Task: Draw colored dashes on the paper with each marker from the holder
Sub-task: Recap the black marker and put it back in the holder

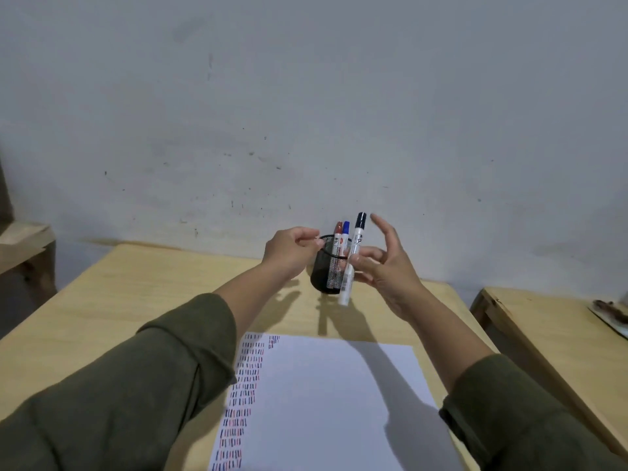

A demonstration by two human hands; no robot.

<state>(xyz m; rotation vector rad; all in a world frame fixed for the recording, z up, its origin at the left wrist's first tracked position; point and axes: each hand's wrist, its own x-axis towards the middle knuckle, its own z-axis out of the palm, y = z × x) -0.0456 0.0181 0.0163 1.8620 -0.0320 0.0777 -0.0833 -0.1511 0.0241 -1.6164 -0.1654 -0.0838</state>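
Sleeves frame the dashed paper point(323, 396); at 12 o'clock, left hand point(289, 253) fingers pinch the holder point(324, 273) rim, right hand point(384, 266) fingers grasp the black marker point(353, 256): lift it straight, steadying the holder.

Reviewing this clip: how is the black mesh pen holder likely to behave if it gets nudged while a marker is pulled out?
The mesh holder looks light, so it would probably slide or tip. That may be why the left hand grips its rim. The red marker and blue marker stand well above the rim, probably making it top-heavy.
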